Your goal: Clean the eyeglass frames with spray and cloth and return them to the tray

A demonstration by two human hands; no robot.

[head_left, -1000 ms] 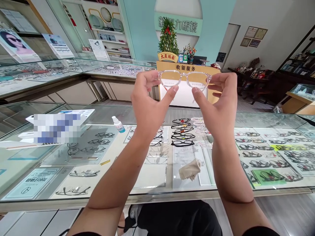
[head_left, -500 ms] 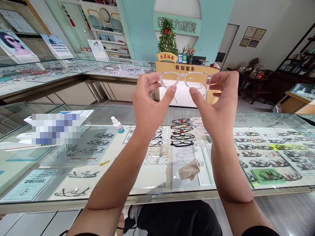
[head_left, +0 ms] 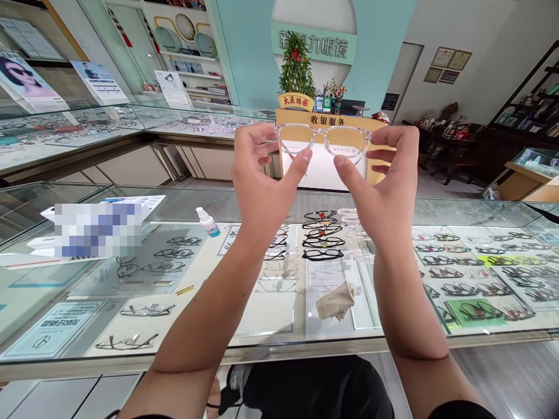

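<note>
A pair of clear-framed eyeglasses (head_left: 320, 132) is raised in front of me, above the glass counter. My left hand (head_left: 271, 169) grips its left end, with the thumb below the left lens. At the right end my right hand (head_left: 379, 174) holds the frame the same way, thumb under the right lens. Both hands are closed on the eyeglasses. Below them on the counter lie a crumpled beige cloth (head_left: 336, 301) and a column of black-framed glasses (head_left: 323, 241). Farther left stands a small white spray bottle (head_left: 208, 222) with blue at its base.
The glass display counter (head_left: 271, 348) spans the width before me, with many frames inside on the right. White papers, partly blurred out, lie at left (head_left: 39, 244). Behind are a wooden cashier desk (head_left: 379, 125), a plant (head_left: 297, 70) and more glass cases (head_left: 144, 119).
The eyeglasses have tilted slightly and shifted a little up and left, still between both hands. The cloth, bottle and counter glasses stay as they were.
</note>
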